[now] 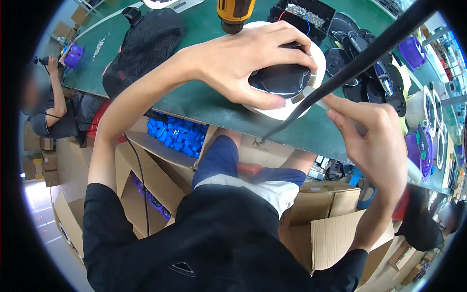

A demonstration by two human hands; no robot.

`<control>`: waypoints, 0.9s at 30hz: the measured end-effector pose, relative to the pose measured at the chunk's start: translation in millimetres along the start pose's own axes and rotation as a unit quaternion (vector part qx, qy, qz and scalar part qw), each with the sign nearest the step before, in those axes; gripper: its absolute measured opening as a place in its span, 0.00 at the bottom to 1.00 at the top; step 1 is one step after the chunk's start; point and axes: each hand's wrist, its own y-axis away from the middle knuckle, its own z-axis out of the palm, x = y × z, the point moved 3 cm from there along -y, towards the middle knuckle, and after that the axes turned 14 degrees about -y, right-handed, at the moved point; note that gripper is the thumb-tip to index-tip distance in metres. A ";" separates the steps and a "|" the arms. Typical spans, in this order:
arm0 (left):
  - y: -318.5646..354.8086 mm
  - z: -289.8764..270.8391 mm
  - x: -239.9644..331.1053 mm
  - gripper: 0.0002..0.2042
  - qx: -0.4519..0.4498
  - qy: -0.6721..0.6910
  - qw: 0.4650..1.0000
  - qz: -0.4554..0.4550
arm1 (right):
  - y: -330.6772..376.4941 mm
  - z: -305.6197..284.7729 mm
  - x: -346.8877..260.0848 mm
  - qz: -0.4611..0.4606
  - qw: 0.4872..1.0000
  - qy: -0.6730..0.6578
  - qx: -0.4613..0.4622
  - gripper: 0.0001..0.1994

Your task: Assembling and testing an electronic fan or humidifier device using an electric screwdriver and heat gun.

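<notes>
On the green table in front of me sits a round white housing (317, 59) with a glossy black oval cover (279, 80) in its middle. My left hand (243, 63) arches over the cover, thumb and fingers gripping it from opposite sides. At the housing's right edge my right hand (372, 134) is closed in a pinch. Between its thumb and index finger is a slim pale stick-like tool (311, 93), its tip against the housing near the cover. Part of the tool is hidden by a black cable (340, 80) crossing in front.
A yellow-black power drill (235, 14) hangs above the housing. Black box of screws (304, 17) and stacked black covers (365, 53) lie behind and right. A black mesh bag (146, 48) lies left. Cardboard boxes (335, 233) and blue parts (177, 134) sit below; other people work at both sides.
</notes>
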 end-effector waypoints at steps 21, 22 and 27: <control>-3.1 -4.9 10.0 0.28 0.016 -0.014 0.998 -0.066 | 16.1 29.1 13.3 0.001 0.994 -0.004 0.107 0.19; -5.2 -4.7 10.7 0.28 0.015 -0.015 0.998 -0.067 | 16.2 29.4 14.8 0.000 0.994 -0.005 0.107 0.19; -14.2 0.1 9.5 0.26 -0.012 -0.024 0.997 -0.073 | 13.7 27.3 10.2 0.027 0.994 -0.018 0.108 0.13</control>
